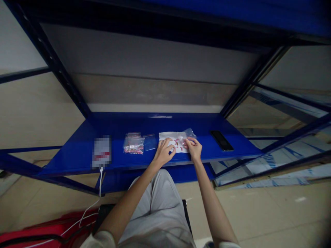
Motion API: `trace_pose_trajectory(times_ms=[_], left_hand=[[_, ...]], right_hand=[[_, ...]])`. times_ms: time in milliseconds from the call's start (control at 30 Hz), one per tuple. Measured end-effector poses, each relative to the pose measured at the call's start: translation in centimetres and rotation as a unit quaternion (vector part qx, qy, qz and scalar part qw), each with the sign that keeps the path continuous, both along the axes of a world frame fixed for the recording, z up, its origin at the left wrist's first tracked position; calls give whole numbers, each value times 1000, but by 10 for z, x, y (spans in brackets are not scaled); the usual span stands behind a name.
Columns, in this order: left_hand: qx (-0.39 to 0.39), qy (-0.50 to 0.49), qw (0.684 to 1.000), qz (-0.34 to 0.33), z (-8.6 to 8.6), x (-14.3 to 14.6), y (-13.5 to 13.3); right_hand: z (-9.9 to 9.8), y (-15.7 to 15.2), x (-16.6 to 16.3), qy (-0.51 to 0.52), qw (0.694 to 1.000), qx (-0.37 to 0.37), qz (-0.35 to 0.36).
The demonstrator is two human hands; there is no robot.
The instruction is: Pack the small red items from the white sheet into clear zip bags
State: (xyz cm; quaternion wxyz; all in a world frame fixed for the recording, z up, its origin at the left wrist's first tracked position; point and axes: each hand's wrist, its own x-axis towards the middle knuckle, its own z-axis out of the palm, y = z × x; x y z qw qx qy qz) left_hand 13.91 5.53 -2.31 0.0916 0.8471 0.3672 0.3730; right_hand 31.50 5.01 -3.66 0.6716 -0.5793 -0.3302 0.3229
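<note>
Blue shelf (155, 122) beneath white sheet (172, 134) | pink pieces (177, 141) on sheet | left hand (163, 151) over sheet, thumb and fingers apart | right hand (194, 148) pinching clear bag (190, 133) at sheet's right | phone (221, 140) farther right of sheet | tiled floor (248, 213) below sheet

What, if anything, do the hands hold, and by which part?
Right hand: clear plastic bag, apparently by its near side. Left hand: cannot tell.

Storeroom or workshop corner suggested; which of the two cannot be told. Blue metal rack (64, 79) seen, its upright dotted with holes, small goods laid out on its shelf (129, 122). Pale tiled floor (253, 206) noted; blue-marked sheets (287, 150) stored at right.
</note>
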Motion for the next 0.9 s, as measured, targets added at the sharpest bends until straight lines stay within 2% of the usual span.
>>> trace_pose_trajectory(times_ms=[133, 200, 467, 900], left_hand=[[-54, -93, 985, 135, 2, 12, 4], [-78, -128, 975, 166, 2, 21, 5], [-118, -145, 968, 166, -5, 45, 15], [-124, -117, 972, 162, -9, 47, 18]], right_hand=[[2, 0, 1, 21, 1000, 1, 14], [1, 0, 3, 23, 1000, 3, 19], [-3, -1, 6, -2, 997, -7, 72], [-6, 1, 0, -51, 998, -8, 38]])
